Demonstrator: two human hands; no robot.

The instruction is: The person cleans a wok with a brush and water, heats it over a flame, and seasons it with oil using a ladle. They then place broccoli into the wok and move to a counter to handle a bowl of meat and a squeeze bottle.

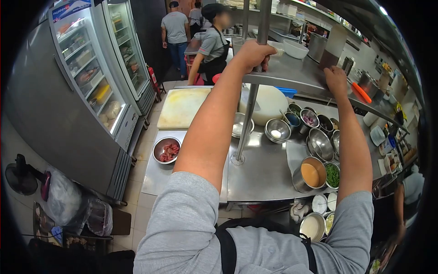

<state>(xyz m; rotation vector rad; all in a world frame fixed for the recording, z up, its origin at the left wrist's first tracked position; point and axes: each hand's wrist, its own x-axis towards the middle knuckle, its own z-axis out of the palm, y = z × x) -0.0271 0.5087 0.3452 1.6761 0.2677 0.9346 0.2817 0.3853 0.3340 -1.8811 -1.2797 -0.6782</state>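
Observation:
Both arms are raised to a steel overhead shelf [292, 81]. My left hand [253, 55] is closed around the upright metal post [263, 27] at the shelf's left end. Farther right, my right hand [336, 80] has its fingers curled over the shelf's front edge. Just behind it stands a tall container [329, 60] with a brown lower part. An orange-handled tool [361, 92] lies to the right of that hand. A white bowl [295, 49] sits on the shelf between my hands.
Below are a white cutting board [185, 107], a steel bowl of raw meat [167, 150], nested steel bowls [278, 131], a pot of orange sauce [313, 172] and chopped greens [332, 175]. Glass-door fridges [86, 68] line the left. A co-worker in a black apron [215, 59] stands beyond the counter.

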